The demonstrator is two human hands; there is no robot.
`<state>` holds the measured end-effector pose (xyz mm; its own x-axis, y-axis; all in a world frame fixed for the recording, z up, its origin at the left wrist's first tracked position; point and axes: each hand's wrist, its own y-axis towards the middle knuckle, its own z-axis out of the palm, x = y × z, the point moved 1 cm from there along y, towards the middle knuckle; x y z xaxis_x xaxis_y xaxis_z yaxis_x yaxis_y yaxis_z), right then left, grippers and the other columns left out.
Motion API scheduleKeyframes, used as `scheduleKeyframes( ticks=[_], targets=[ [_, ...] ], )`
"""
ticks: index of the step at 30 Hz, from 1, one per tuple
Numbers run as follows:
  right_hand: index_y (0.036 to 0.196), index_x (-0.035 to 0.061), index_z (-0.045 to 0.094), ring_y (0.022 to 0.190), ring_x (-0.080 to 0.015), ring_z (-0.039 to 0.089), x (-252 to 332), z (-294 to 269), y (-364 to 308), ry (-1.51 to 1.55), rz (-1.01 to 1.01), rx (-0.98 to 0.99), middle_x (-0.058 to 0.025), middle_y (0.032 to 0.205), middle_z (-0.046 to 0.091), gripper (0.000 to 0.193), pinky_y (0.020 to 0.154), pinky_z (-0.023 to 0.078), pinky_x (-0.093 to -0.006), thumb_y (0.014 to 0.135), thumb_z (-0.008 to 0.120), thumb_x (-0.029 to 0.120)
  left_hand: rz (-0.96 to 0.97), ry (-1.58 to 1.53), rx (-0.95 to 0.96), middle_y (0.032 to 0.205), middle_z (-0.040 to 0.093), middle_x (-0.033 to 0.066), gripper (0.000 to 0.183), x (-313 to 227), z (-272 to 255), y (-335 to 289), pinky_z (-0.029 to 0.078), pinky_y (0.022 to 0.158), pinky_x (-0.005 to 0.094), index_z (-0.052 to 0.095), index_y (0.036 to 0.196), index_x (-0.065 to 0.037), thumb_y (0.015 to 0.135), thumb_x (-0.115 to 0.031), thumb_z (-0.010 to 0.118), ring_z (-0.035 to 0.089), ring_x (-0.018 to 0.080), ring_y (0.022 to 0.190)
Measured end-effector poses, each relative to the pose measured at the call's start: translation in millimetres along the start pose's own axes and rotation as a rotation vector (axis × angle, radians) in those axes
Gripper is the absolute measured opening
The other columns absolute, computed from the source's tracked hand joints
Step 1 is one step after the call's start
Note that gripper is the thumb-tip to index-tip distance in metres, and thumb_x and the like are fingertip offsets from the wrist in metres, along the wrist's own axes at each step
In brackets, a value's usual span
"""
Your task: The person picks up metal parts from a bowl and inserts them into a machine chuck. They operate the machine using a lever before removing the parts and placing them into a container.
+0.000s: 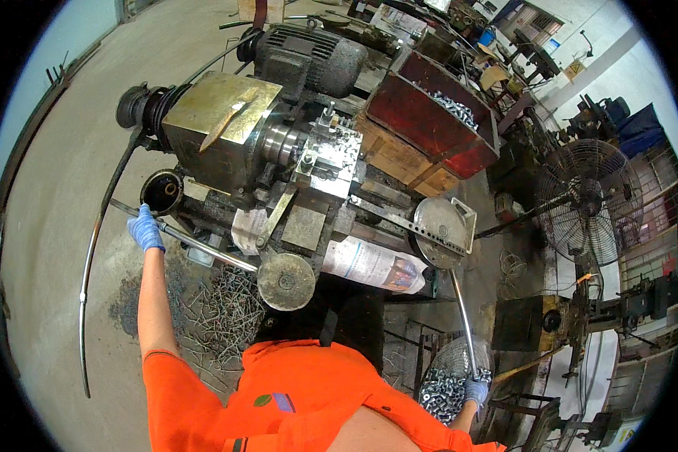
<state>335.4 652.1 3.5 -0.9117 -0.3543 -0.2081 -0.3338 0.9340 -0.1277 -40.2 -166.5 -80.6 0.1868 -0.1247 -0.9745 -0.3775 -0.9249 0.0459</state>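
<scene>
Metal lever [203, 245]: likely stiff, slick; hold near outer end. Left hand [145, 228]: fingers round it; right hand [475, 392]: grip, cannot tell

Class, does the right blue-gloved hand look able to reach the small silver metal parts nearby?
Likely yes: nothing visibly blocks the right hand from those parts, though it apparently grips a long silver lever.

You have a large, round, wire-caged fan [591, 202]; behind it to its right, dark blue cloth [645, 134]; farther behind it, a yellow sign [574, 69] on the white wall [599, 19]; well behind it, leftward, a blue bucket [487, 36]; to its left, coiled wire [513, 265]
</scene>
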Motion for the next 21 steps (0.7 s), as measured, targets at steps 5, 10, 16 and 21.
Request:
scheduleKeyframes(
  ticks=[5,10,16,21],
  targets=[
    [0.107,0.0060,0.062,0.102,-0.0359,0.057,-26,34,22,0.110,0.025,-0.113,-0.0219,0.108,0.059,0.052,0.091,0.044,-0.0401,0.065,0.067,0.037,0.000,-0.025,0.003,0.058,0.060,0.0098,0.023,-3,5,-3,0.044,0.043,0.0316,0.060,0.075,0.002,0.081,-0.019,0.061,0.055,0.0181,0.044],
    [0.100,0.0009,0.064,0.100,-0.0361,0.058,-4,7,-1,0.099,0.001,-0.105,-0.0242,0.105,0.060,0.052,0.090,0.044,-0.0398,0.065,0.067,0.039,-0.012,-0.008,0.001,0.057,0.059,0.0098,0.023,4,2,4,0.043,0.039,0.0307,0.059,0.075,0.002,0.081,-0.020,0.061,0.055,0.0173,0.042],
    [0.096,0.0010,0.066,0.098,-0.0362,0.059,-17,20,8,0.062,0.153,-0.055,-0.0237,0.102,0.061,0.052,0.089,0.045,-0.0401,0.063,0.069,0.041,-0.046,-0.062,0.047,0.060,0.059,0.0114,0.028,-1,5,0,0.043,0.044,0.0337,0.057,0.073,0.004,0.079,-0.023,0.064,0.055,0.0189,0.047],
    [0.096,0.0020,0.066,0.099,-0.0355,0.059,6,-8,-20,0.120,0.193,-0.072,-0.0229,0.103,0.061,0.051,0.090,0.045,-0.0397,0.062,0.070,0.040,0.000,-0.027,0.023,0.062,0.060,0.0128,0.031,-5,0,-5,0.043,0.048,0.0356,0.056,0.072,0.005,0.078,-0.024,0.065,0.055,0.0203,0.050]
  ],
)
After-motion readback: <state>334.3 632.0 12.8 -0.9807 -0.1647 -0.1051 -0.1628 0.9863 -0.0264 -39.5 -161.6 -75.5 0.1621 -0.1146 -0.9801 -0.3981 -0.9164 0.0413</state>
